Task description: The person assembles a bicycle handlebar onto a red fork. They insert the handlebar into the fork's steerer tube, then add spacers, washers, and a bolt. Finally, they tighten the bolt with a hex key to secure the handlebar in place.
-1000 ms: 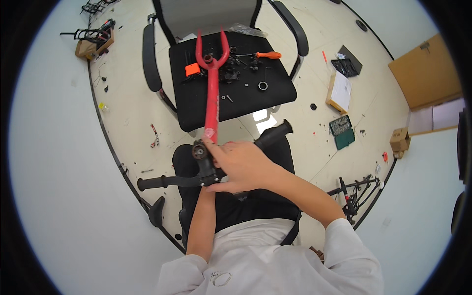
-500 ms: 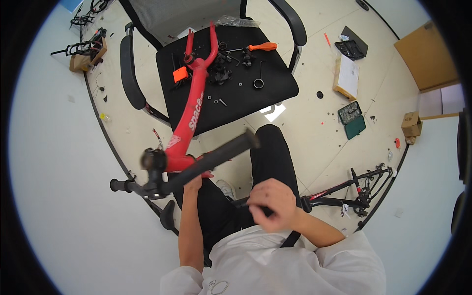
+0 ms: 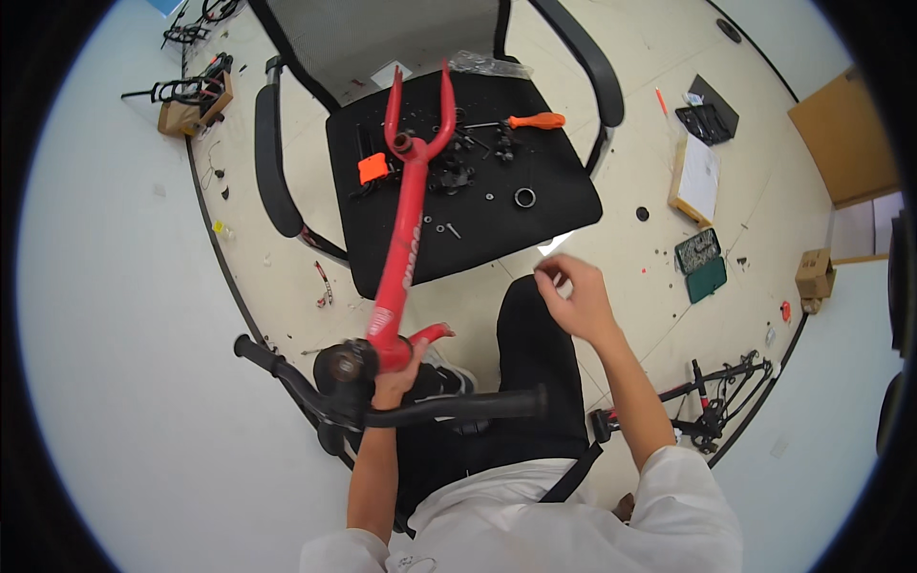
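Note:
My left hand is wrapped round the red bicycle frame close to its near end. A black handlebar is fitted to that end by a dark round stem. The frame's forked far end lies over the seat of a black office chair. My right hand is raised above my knee, apart from the frame, with thumb and fingers curled together. Anything between those fingers is too small or hidden to make out.
On the seat lie an orange-handled screwdriver, an orange block, a dark ring, a bolt and black parts. A green case, white-topped box and black bicycle frame are on the floor to the right.
My right hand has moved up and away from my lap toward the chair's front edge. The handlebar has turned, its right grip swinging down toward me, and the red frame has tilted with it.

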